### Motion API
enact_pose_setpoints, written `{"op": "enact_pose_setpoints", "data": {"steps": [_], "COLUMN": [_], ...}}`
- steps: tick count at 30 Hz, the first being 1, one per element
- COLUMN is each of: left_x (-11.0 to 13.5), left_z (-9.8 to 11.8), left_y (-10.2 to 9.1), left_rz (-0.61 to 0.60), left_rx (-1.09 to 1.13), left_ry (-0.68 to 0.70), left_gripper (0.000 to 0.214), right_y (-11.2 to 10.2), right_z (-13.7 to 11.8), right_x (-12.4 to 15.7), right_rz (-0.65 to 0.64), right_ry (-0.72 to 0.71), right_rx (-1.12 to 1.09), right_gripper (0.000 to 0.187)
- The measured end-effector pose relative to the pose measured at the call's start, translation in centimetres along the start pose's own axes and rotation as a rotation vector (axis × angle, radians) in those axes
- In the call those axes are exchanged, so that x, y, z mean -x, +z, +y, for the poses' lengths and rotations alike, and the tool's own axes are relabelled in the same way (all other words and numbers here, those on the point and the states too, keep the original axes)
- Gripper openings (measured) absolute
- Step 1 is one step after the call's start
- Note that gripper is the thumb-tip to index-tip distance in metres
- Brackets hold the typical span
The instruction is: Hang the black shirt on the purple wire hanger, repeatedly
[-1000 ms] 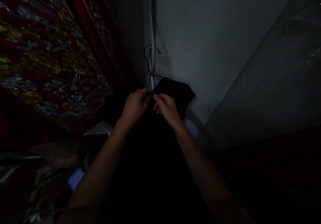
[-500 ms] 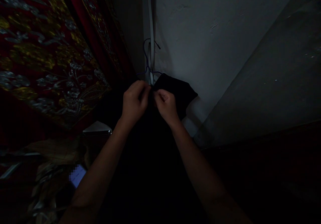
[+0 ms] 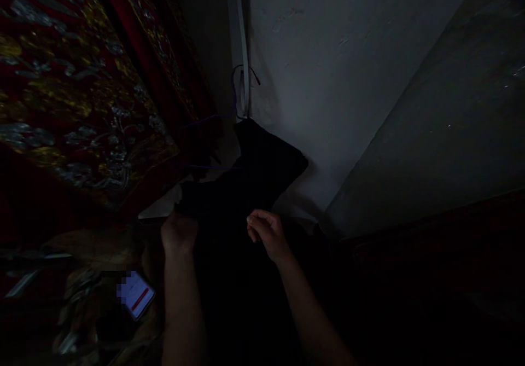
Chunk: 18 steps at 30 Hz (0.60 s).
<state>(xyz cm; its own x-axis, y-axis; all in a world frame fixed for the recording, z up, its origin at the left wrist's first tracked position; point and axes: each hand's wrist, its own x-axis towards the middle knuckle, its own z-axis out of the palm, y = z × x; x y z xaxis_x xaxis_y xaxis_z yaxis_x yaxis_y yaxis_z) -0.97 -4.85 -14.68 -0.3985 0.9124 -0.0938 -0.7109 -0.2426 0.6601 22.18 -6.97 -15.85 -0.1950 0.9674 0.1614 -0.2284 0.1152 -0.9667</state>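
Note:
A black garment point(image 3: 262, 163) hangs from a thin wire hanger point(image 3: 240, 89) against a white strip on the pale wall. My left hand point(image 3: 178, 233) is closed on the garment's dark left edge. My right hand point(image 3: 266, 233) is curled in a loose fist in front of the garment's middle, touching the cloth; what its fingers hold is too dark to make out.
A red cloth with gold and silver embroidery point(image 3: 77, 92) hangs at the left. A lit phone screen point(image 3: 136, 294) lies at the lower left among crumpled fabric. A grey sloping panel point(image 3: 443, 120) fills the right side. The lower part is very dark.
Both hands have dropped from the top of the garment near the hanger to lower on it. The left hand has moved out to the left edge, spreading the cloth.

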Motion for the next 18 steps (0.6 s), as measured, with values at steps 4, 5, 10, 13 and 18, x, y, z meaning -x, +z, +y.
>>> {"op": "enact_pose_setpoints", "data": {"steps": [4,5,10,13,18], "left_x": [2.0,2.5,6.6,8.5,7.0], "left_z": [-2.8,-3.1,-4.1,-4.3,-3.3], "left_y": [1.5,2.2,5.9,7.6,6.8], "left_rz": [0.033,-0.01,-0.359,-0.508,-0.76], "left_rx": [-0.025,-0.023,-0.259,-0.61,-0.896], "left_ry": [-0.184,-0.16,0.046,0.267,0.398], "left_gripper": [0.013,0.01,0.019,0.02,0.036], "right_y": [-1.8,-2.1,-1.4,-0.4,-2.0], "right_z": [0.8,0.7,-0.5,-1.9,-5.6], "right_x": [0.2,0.1,0.8,1.2,-0.1], "right_rz": [0.156,0.207,0.067,-0.044,-0.142], "right_ry": [-0.001,-0.025,-0.166,-0.206,-0.121], "right_rx": [0.1,0.141,0.193,0.238,0.387], "right_gripper": [0.038,0.038,0.039,0.044,0.016]}}
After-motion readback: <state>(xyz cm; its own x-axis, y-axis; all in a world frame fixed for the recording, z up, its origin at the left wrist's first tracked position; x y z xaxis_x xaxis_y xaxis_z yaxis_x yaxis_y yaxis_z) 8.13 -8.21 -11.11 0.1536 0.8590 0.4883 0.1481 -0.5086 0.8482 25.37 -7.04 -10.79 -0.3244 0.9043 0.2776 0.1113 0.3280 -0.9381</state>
